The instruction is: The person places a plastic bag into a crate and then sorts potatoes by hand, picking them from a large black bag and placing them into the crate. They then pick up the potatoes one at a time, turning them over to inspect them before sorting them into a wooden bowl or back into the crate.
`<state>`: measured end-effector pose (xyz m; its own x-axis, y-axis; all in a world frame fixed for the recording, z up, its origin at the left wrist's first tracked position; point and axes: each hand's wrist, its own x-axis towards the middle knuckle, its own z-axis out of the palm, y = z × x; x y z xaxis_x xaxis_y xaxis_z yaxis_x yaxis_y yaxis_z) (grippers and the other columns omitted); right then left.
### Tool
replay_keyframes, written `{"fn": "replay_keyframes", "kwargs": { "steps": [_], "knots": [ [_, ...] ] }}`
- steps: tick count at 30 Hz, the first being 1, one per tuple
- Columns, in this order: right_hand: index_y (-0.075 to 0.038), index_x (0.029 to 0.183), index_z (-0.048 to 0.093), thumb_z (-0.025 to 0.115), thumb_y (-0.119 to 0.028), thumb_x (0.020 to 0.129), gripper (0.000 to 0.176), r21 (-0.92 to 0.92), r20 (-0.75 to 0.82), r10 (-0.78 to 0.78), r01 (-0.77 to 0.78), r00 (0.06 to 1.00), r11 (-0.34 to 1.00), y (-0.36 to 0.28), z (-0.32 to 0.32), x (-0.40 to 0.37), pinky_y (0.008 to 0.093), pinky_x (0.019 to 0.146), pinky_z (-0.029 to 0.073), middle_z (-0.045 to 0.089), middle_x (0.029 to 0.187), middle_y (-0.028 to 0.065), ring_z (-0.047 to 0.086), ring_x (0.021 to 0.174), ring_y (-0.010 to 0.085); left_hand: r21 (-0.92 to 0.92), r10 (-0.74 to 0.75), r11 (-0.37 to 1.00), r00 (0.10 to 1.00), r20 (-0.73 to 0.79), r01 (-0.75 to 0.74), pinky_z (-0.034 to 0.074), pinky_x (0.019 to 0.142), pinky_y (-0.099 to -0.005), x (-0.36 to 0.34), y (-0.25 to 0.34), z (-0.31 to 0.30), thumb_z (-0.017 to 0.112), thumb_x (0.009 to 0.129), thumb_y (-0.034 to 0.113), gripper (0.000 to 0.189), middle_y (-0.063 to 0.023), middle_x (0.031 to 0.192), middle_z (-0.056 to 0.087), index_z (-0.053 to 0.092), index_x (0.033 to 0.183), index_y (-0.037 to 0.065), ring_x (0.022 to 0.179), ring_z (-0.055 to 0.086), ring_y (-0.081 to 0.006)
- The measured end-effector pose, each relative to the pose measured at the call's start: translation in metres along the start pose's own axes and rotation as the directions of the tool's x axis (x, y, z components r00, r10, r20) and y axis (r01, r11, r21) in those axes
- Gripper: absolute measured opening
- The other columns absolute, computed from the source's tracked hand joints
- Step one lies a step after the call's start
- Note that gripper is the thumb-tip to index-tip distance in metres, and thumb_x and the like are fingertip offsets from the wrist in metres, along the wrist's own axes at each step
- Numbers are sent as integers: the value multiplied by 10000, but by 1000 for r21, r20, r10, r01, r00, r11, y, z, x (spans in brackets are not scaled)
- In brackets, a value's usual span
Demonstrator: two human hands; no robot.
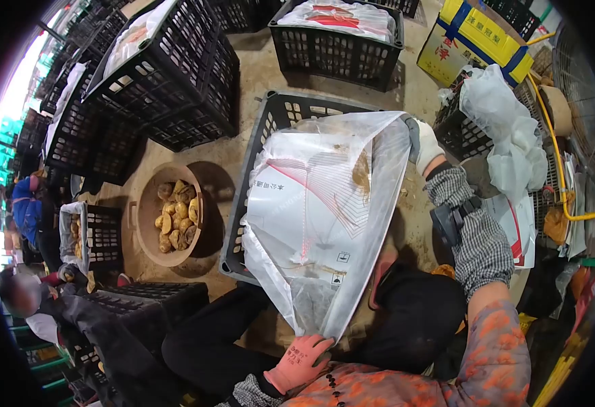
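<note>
In front of me stands a dark plastic crate (290,107), topped with a clear plastic liner (385,183). White printed cardboard (280,197) with red lines shows at the liner. My left hand (301,363), in a pink glove, is closed on the liner's near edge, by my lap. On the far right corner of the liner is my right hand (423,144), in a white and grey glove. Its fingers are bent round the plastic and partly hidden by it. The liner stretches taut between both hands.
To the left, a brown basin (141,234) holds several yellow-brown round fruits (177,216). Black crates (175,74) are stacked beyond it. Another lined crate (338,57) stands ahead, a yellow carton (470,41) at far right. A person (29,210) sits at far left, another nearer.
</note>
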<state>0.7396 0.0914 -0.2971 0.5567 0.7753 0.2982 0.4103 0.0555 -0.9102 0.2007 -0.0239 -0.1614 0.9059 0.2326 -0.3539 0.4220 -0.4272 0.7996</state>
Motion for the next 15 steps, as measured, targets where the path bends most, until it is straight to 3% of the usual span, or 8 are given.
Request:
{"fn": "replay_keyframes", "kwargs": {
  "steps": [2, 3, 4, 5, 8, 9, 11, 15],
  "knots": [
    [-45, 966, 665, 615, -261, 857, 247, 392, -95, 518, -446, 850, 804, -21, 0, 22, 370, 718, 502, 684, 910, 146, 636, 792, 292, 12, 1, 1000, 997, -83, 0, 428, 860, -419, 6, 10, -3, 671, 799, 119, 431, -141, 1056, 570, 557, 1210, 55, 984, 557, -331],
    [-45, 966, 665, 615, -261, 857, 247, 396, -98, 515, -441, 852, 805, -20, -2, 33, 370, 718, 502, 684, 910, 146, 636, 792, 292, 59, 23, 998, 980, -199, -11, 421, 875, -425, 11, 14, -5, 681, 787, 115, 455, -142, 1062, 565, 553, 1220, 55, 986, 550, -336],
    [-56, 937, 675, 605, -297, 852, 265, 41, -212, 502, -505, 839, 862, -17, -5, 47, 389, 724, 500, 676, 911, 169, 639, 813, 325, 107, 50, 994, 950, -310, -17, 413, 890, -432, 19, 20, -12, 690, 775, 111, 480, -143, 1069, 560, 549, 1230, 55, 989, 543, -341],
    [-67, 908, 685, 594, -333, 846, 288, -313, -316, 444, -534, 838, 785, -14, -7, 64, 409, 730, 498, 668, 911, 193, 641, 833, 359, 124, 82, 991, 933, -352, -40, 426, 876, -428, 31, 22, -22, 696, 753, 75, 482, -133, 1054, 571, 564, 1216, 51, 966, 546, -338],
    [-86, 886, 693, 576, -392, 843, 331, -506, -256, 328, -415, 909, 756, 29, 1, 96, 418, 733, 500, 664, 914, 190, 647, 869, 367, 56, 51, 998, 899, -434, -29, 439, 845, -422, 71, 25, -35, 697, 739, 51, 465, -128, 1043, 586, 587, 1190, 50, 952, 553, -335],
    [-43, 948, 682, 593, -454, 839, 434, -496, -273, 380, -468, 884, 732, 35, 6, 98, 406, 774, 484, 672, 946, 201, 632, 901, 380, 46, 73, 997, 894, -443, -59, 447, 823, -417, 82, 30, -35, 696, 730, 32, 434, -118, 1033, 598, 609, 1155, 51, 926, 566, -327],
    [-64, 959, 690, 586, -439, 846, 406, -567, -326, 428, -537, 843, 625, 115, 16, 95, 417, 764, 483, 672, 962, 202, 633, 903, 382, 140, 173, 981, 945, -279, -138, 453, 806, -413, 94, 23, -29, 687, 745, 73, 459, -113, 1031, 587, 583, 1192, 57, 904, 579, -312],
    [-18, 953, 679, 558, -363, 870, 375, -200, 81, 583, -560, 809, 804, 172, 35, 28, 402, 725, 505, 695, 921, 187, 671, 825, 329, 162, 135, 977, 991, 22, -136, 458, 798, -409, 89, 7, -15, 655, 779, 110, 483, -107, 1034, 566, 543, 1246, 60, 910, 583, -300]
  ]
}}
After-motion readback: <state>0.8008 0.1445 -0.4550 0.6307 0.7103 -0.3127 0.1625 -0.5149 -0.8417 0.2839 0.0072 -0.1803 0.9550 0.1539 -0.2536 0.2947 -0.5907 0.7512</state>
